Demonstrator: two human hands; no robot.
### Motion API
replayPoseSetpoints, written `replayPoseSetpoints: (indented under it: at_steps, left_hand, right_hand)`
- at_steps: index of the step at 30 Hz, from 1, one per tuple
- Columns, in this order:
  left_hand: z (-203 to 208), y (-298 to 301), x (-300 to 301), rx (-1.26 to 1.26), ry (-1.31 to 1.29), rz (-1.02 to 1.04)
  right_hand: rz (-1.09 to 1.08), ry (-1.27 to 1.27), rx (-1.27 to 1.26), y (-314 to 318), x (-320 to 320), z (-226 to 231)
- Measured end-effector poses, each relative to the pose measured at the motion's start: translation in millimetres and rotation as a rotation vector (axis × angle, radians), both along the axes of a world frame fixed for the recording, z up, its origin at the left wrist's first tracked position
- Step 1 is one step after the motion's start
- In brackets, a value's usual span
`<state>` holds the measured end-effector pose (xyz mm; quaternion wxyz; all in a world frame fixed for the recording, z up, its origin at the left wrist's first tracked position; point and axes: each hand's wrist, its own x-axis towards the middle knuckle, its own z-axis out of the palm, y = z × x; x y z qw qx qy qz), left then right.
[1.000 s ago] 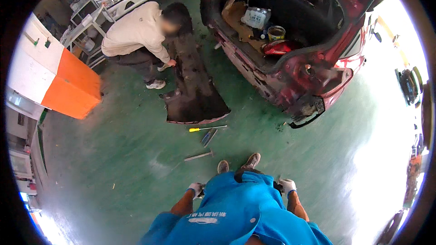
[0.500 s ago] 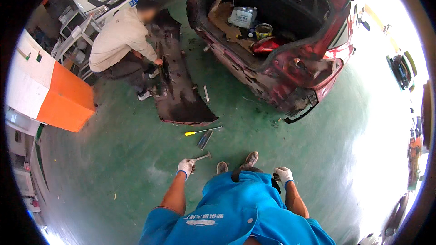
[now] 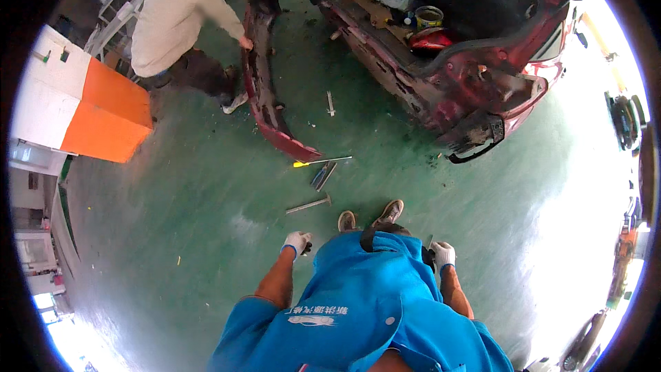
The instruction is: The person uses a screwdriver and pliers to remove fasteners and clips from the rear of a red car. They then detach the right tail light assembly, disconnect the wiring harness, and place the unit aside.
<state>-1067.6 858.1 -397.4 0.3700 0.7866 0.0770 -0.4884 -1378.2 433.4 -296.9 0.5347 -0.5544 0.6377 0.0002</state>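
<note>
My left hand (image 3: 297, 242), in a white glove with a dark palm side, hangs beside my blue shirt. Its fingers are curled, and whatever is inside them is hidden. Just ahead of it, and apart from it, a hammer (image 3: 308, 205) lies on the green floor. My right hand (image 3: 443, 255), also gloved, is closed at my right side. A thin grey piece sticks up by its fingers, too small to name. Beyond the hammer lie a yellow-handled screwdriver (image 3: 322, 162) and a dark, flat tool with blue on it (image 3: 322, 176).
A co-worker's hand (image 3: 246, 43) grips a dark red car bumper (image 3: 265, 89), standing on edge. To the right is a red car (image 3: 475, 83) with its trunk open. A caliper-like tool (image 3: 330, 103) lies between them. An orange-and-white pillar (image 3: 113, 110) stands left.
The hammer has left my left hand and lies on the floor. The co-worker has risen and tipped the bumper from lying flat onto its edge. My view has shifted.
</note>
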Motion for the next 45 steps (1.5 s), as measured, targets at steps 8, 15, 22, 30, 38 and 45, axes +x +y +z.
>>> replayPoseSetpoints:
  at_steps: [8,15,22,30,38,45]
  left_hand:
    - [44.6,-0.4,13.3,-0.031,0.036,0.228]
    - [64.0,-16.1,14.8,-0.045,0.077,0.175]
    - [55.3,-15.9,21.7,0.019,-0.076,-0.3]
    - [57.7,-4.5,21.9,-0.004,0.101,0.17]
    - [53.5,-3.4,21.4,0.029,0.017,0.031]
    - [23.6,3.7,16.9,-0.007,0.011,-0.012]
  right_hand:
    - [0.115,-0.092,0.043,-12.3,27.9,-7.9]
    - [0.071,-0.045,0.041,-13.6,34.7,-15.3]
    - [0.166,0.014,-0.023,-14.7,19.8,-13.7]
    - [0.118,-0.021,0.038,-10.5,33.5,-18.7]
    - [0.192,0.014,-0.047,-5.1,35.9,-36.5]
    - [0.189,-0.026,-0.067,-6.3,23.8,-52.4]
